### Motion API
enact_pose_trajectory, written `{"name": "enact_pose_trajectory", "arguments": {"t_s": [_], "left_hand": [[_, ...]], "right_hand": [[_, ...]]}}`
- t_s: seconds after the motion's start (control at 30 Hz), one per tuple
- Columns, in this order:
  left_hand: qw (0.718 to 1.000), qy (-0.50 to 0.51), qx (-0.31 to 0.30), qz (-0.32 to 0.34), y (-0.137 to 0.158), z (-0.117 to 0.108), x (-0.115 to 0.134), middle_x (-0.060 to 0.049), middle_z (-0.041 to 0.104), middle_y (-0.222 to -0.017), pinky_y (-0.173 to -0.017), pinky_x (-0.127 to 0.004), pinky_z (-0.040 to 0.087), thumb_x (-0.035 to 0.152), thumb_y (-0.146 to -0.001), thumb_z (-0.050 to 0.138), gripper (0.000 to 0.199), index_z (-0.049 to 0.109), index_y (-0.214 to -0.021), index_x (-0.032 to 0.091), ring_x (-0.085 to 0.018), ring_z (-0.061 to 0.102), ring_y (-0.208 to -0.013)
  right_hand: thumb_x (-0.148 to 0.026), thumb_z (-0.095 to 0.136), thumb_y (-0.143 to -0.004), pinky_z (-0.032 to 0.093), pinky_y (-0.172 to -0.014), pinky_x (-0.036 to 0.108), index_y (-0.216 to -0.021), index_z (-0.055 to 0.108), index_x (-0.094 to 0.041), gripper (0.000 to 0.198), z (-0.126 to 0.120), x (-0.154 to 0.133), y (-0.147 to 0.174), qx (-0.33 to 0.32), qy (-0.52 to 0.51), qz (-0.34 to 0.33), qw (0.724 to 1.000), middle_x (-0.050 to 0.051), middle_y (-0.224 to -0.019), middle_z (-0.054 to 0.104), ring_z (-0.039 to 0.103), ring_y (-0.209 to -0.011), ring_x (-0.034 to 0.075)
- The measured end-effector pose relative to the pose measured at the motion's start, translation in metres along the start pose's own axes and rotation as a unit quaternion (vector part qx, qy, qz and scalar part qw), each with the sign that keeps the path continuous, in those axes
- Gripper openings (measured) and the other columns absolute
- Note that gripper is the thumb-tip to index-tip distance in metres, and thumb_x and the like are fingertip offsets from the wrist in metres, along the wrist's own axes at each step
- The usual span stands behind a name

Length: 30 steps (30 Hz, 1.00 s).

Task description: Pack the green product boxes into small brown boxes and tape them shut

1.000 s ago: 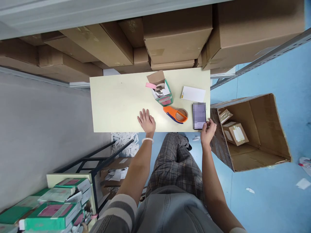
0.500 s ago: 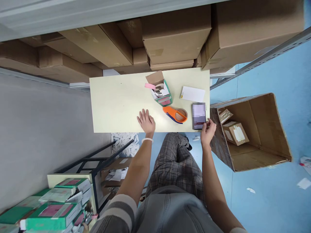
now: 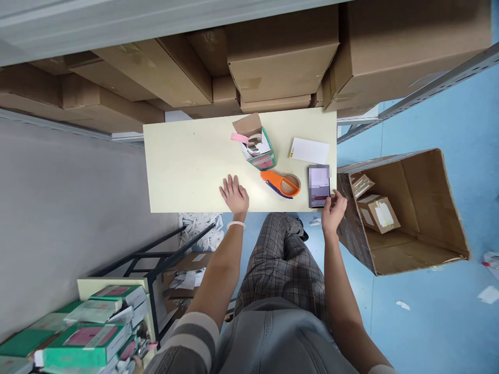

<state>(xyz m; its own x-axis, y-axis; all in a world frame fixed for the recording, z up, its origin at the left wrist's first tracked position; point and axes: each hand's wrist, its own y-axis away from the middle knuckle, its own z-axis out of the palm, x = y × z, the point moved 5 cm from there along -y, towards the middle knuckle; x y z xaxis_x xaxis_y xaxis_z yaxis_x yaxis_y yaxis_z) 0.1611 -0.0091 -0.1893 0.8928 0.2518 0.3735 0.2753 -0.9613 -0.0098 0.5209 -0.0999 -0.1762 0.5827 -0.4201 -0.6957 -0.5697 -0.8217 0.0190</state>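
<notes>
My left hand point(image 3: 234, 196) lies palm down on the cream tabletop point(image 3: 175, 171) near its front edge, fingers spread, holding nothing. At the table's right front corner, my right hand point(image 3: 334, 209) touches the lower right corner of a phone-like device point(image 3: 319, 193) with its thumb; the other fingers are loosely bent and apart. The device lies flat with its screen lit and partly blurred. Between the hands lies an orange tape dispenser point(image 3: 281, 184) with a roll of brown tape. Behind it stands an open green-and-white box point(image 3: 265, 160) with rolls of tape in it.
A white card or pad point(image 3: 309, 150) lies behind the device. An open carton point(image 3: 423, 208) with small parcels stands on the floor at the right. Large cardboard boxes point(image 3: 284, 67) fill the shelf behind the table. Green boxes point(image 3: 78, 343) are piled at the lower left.
</notes>
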Motion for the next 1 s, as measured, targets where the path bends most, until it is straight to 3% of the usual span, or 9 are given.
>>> {"name": "enact_pose_trajectory", "arguments": {"t_s": [1.0], "left_hand": [[1.0, -0.01, 0.008, 0.004, 0.0005, 0.0006, -0.0007, -0.008, 0.043, -0.158, -0.128, -0.048, 0.009, 0.027, -0.098, 0.035, 0.051, 0.05, -0.146, 0.017, -0.024, 0.023, -0.154]], "right_hand": [[-0.038, 0.04, -0.098, 0.04, -0.098, 0.047, -0.131, 0.054, -0.016, 0.042, 0.0006, 0.0021, -0.0018, -0.004, -0.001, -0.002, 1.0, 0.013, -0.104, 0.056, 0.051, -0.104, 0.028]]}}
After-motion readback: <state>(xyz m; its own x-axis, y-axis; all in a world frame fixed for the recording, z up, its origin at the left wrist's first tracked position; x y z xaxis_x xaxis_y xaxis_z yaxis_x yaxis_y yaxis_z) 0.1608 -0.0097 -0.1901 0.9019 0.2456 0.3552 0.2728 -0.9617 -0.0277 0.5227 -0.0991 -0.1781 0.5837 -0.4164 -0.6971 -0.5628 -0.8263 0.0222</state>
